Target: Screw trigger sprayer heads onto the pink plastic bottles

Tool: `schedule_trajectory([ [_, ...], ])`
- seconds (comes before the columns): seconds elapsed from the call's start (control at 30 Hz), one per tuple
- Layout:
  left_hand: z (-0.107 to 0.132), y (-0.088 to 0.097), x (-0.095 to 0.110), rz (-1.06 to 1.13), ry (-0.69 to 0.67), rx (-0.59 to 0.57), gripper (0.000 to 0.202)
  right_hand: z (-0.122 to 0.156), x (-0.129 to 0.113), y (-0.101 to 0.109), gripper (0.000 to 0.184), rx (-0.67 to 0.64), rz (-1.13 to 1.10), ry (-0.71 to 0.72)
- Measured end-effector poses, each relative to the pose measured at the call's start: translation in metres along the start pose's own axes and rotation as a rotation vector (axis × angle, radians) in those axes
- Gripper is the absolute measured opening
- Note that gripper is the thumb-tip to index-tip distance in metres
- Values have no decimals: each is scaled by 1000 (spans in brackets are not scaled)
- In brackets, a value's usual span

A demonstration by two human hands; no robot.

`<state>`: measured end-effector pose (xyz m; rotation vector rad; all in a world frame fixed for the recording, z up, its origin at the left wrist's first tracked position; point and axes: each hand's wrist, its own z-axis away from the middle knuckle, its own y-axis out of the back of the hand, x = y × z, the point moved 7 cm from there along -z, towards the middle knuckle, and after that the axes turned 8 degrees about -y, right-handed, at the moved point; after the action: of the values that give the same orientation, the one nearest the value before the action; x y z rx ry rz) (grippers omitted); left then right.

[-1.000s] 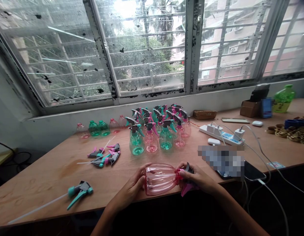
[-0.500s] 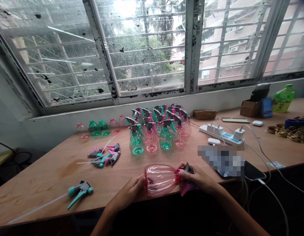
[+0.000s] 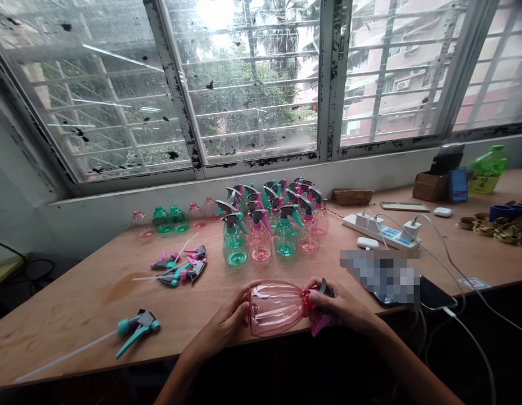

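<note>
A clear pink spray bottle [image 3: 274, 309] lies on its side in the air at the table's front edge, its base to the left and its neck to the right. My left hand [image 3: 227, 323] is closed around the base end. At the neck, my right hand [image 3: 339, 304] grips the pink and grey spray head [image 3: 322, 323], which sits against the bottle's mouth; my fingers partly cover it. Whether its thread is tight I cannot tell. To the left, a loose teal and grey spray head [image 3: 138, 327] with a long white tube lies on the wooden table [image 3: 75, 315].
Several green and pink bottles with spray heads [image 3: 261, 239] stand behind my hands. A pile of loose spray heads [image 3: 183, 267] lies left of them, and headless bottles [image 3: 170, 219] line the wall. On the right are a power strip [image 3: 381, 232], phone [image 3: 438, 293] and cables.
My left hand has shifted slightly around the bottle's base, its fingers now higher on it. The bottle has turned a little; my right hand stays on the spray head.
</note>
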<state>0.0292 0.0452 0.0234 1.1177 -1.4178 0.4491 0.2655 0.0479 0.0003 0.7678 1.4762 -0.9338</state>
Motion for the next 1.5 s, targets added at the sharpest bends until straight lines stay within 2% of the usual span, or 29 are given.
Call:
schedule_trajectory([
  [0.13, -1, -1, 3, -33, 7, -29, 52, -1, 3, 0, 36, -31, -32, 10],
  [0.27, -2, -9, 7, 10, 17, -103, 52, -1, 5, 2, 36, -33, -30, 20],
  [0.5, -2, -2, 5, 15, -17, 10, 71, -1, 5, 2, 34, -23, -20, 14],
  [0.83, 0, 0, 4, -84, -15, -8, 50, -2, 4, 2, 34, -15, -8, 20],
  [1.0, -1, -3, 7, -69, -17, -12, 53, -1, 4, 1, 34, -22, -9, 22],
  [1.17, -1, 0, 0, -20, -23, 15, 64, -2, 4, 2, 34, -11, -14, 6],
  [1.3, 0, 1, -3, -47, -23, -1, 57, -3, 3, 2, 36, -11, -3, 14],
  [1.5, -1, -3, 8, -86, -19, -40, 51, -1, 3, 1, 39, -5, 7, -6],
])
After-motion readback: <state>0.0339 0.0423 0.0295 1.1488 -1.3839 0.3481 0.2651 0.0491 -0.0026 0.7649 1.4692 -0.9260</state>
